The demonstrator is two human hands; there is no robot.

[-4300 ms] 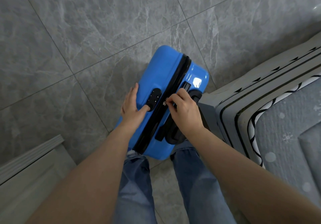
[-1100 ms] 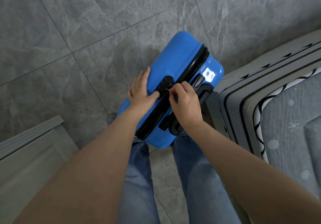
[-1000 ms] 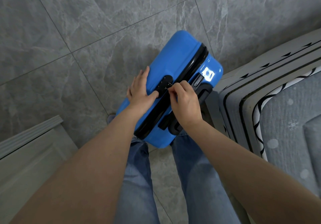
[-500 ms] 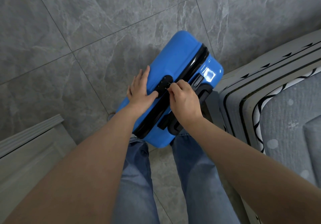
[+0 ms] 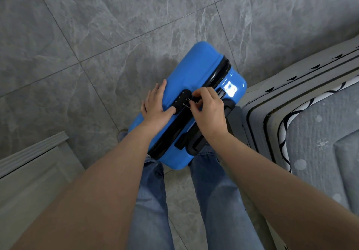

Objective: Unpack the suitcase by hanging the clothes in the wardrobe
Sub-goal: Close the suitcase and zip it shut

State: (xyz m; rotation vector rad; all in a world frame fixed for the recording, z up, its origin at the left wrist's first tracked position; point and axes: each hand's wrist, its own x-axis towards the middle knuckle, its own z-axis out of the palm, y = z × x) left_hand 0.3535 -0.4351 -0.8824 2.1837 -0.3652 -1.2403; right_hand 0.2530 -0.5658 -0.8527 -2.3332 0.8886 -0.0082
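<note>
Barely begun: the blue suitcase (image 5: 194,86), upright under both hands, is zipped shut, the left hand (image 5: 157,108) lying flat on its shell while the right hand (image 5: 208,107) pinches the zipper pulls (image 5: 186,102) at the lock (image 5: 180,100) (no clothes or wardrobe visible).

Soft daylight, sharp focus, wide-angle edge distortion

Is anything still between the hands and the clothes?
Yes. The blue suitcase stands upright and closed; its black zipper band is shut. The right hand pinches the zipper pulls at the lock.
</note>
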